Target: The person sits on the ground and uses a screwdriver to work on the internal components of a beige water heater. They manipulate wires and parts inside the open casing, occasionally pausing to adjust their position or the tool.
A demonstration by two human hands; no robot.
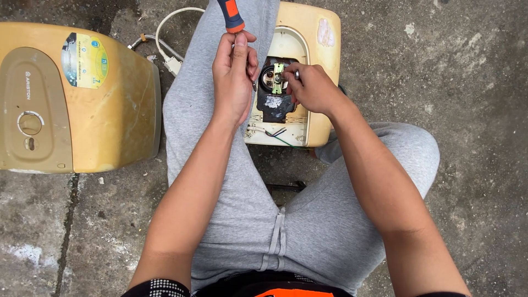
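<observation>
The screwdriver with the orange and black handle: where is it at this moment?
In the head view, the screwdriver is top centre, held upright in the left hand, above the grey-trousered leg and just left of the opened cream appliance casing.

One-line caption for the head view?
Left hand grips an orange-and-black-handled screwdriver; right hand reaches into an opened yellowed plastic water heater.

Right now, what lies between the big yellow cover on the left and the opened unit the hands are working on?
In the head view, the person's grey-trousered leg lies between the yellow cover and the opened unit, with a white cable on the concrete behind it.
</observation>
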